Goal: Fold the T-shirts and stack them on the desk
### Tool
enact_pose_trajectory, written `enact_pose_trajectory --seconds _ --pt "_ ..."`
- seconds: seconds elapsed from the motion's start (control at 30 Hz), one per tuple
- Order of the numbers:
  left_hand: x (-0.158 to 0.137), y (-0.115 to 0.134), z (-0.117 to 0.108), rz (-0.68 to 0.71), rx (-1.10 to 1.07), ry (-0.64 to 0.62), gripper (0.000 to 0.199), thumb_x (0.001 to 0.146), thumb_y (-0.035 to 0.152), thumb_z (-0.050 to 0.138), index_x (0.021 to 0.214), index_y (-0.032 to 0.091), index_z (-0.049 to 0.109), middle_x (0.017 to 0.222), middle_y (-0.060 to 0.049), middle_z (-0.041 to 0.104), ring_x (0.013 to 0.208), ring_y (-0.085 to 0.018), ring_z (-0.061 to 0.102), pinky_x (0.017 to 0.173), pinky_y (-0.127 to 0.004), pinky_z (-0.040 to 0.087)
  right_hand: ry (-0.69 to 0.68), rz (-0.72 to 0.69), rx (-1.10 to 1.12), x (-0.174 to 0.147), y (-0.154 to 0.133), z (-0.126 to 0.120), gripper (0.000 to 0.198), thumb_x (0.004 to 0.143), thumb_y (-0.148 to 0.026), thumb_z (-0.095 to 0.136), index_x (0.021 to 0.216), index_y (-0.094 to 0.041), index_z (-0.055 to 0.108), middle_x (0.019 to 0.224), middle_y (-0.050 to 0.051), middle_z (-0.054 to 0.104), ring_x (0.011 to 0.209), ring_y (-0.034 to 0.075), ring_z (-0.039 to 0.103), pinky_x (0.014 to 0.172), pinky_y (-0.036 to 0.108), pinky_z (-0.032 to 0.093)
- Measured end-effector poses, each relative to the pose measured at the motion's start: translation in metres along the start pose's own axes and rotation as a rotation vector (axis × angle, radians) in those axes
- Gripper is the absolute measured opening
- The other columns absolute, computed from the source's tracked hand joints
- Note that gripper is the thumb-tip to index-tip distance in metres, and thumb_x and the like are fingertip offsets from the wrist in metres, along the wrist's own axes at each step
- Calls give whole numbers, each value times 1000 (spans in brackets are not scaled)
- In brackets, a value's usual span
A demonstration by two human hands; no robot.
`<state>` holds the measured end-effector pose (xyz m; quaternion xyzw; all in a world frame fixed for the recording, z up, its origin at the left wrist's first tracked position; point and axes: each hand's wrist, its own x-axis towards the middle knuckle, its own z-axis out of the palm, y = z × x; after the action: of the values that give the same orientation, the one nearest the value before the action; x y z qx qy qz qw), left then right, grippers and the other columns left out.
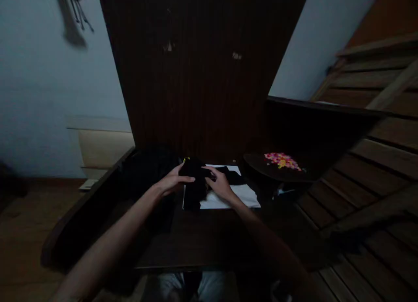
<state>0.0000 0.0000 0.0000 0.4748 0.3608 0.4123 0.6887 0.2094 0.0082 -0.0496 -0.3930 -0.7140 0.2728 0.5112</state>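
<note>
In the dim head view, a black cloth item (pixel 193 186), perhaps a garment, is bunched up at the back of the dark seat or tabletop. A small yellow mark (pixel 187 159) shows at its top edge. My left hand (pixel 173 180) grips it from the left, thumb on top. From the right, my right hand (pixel 220 183) pinches the same cloth with bent fingers. More black fabric (pixel 233 177) stretches out beyond the right hand. Beneath lies a flat white sheet or folded cloth (pixel 243 195); which one I cannot tell.
To the left is a dark heap of fabric (pixel 146 167) beside a raised wooden side edge (pixel 81 219). On the right, pink and yellow small pieces (pixel 282 160) lie on a dark rounded surface. A slatted wooden frame (pixel 385 162) stands further right. A tall dark board (pixel 202 75) rises behind.
</note>
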Motion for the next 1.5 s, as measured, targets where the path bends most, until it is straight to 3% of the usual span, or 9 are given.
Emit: enact_pose_trajectory --seconds 0.27,0.53,0.7,0.83,1.0,1.1,1.23,1.33,1.5 --pt "9 14 -27 16 268 95 45 64 46 83 95 16 73 91 -7 75 82 -20 69 79 -33 55 147 -3 -295 21 -7 -35 18 79 -36 63 77 -20 72 74 3 72 68 19 64 67 29 46" --pt "-4 54 -87 145 758 232 49 51 44 85 91 18 74 79 -1 73 76 -23 68 68 -32 55 581 -24 -446 38 -5 -108 34 80 -53 55 70 -20 57 75 3 57 72 18 52 70 30 41" --pt "6 60 -116 361 951 417 36 60 50 74 76 18 70 81 -3 72 87 -26 66 81 -34 52 676 73 -294 39 2 -126 37 81 -59 53 76 -22 50 69 -3 49 70 16 47 70 28 39" --pt "16 51 -107 411 814 672 44 72 60 58 83 18 66 90 -8 72 96 -30 64 87 -39 50 718 133 -8 42 2 -116 39 76 -59 61 76 -23 47 65 -6 44 66 14 46 65 26 40" --pt "12 56 -86 235 540 519 56 74 72 49 84 18 64 78 -8 70 82 -28 67 72 -38 53 659 271 478 50 -6 -120 36 63 -48 78 76 -25 53 67 -6 56 64 14 56 61 26 49" --pt "7 83 -92 238 952 415 45 62 64 68 73 21 65 73 -7 67 83 -30 67 72 -36 52 624 261 512 49 -18 -142 35 61 -45 81 78 -24 58 70 -3 61 67 16 60 62 28 53" --pt "7 115 -111 435 1427 480 27 50 33 80 64 23 60 80 -9 66 96 -33 64 81 -36 50 609 179 414 41 -39 -163 38 59 -47 83 76 -23 59 71 -4 62 70 16 61 63 26 53" --pt "13 116 -118 577 1261 656 19 58 20 66 75 22 58 81 -6 63 91 -28 62 79 -35 50 625 150 355 36 -47 -162 40 60 -51 82 76 -22 59 72 -4 61 76 17 63 64 25 52" --pt "20 105 -106 450 607 703 24 64 20 57 88 21 55 69 1 56 61 -16 56 57 -27 48 725 134 332 39 -38 -160 40 64 -51 79 87 -22 63 86 0 66 90 21 65 74 31 55"
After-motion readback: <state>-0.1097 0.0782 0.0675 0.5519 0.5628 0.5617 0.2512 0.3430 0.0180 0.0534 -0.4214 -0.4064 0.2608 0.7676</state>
